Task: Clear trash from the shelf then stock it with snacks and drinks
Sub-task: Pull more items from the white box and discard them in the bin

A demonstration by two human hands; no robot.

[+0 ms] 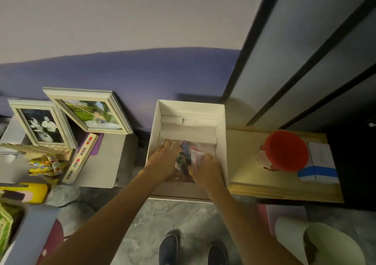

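Dim, warm indoor light, source unseen. Shadows are thrown back onto the wall (142, 77) behind the box (221, 122) and frames (85, 110), so lighting from the camera side is indicated. The cabinet (305, 61) recess at right is crushed to black. Left hand (162, 163), right hand (207, 169) and packets (184, 157) are motion-smeared. Fisheye bend is seen along the wall line and at the edges.

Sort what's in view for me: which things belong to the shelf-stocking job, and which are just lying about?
Job: left hand, right hand, both on the colourful packets in the white box; wooden shelf; red-lidded jar and blue-striped box on it; yellow snack packets.
Lying about: black-and-white photo frame; colour photo frame; long dotted box; rolled paper.
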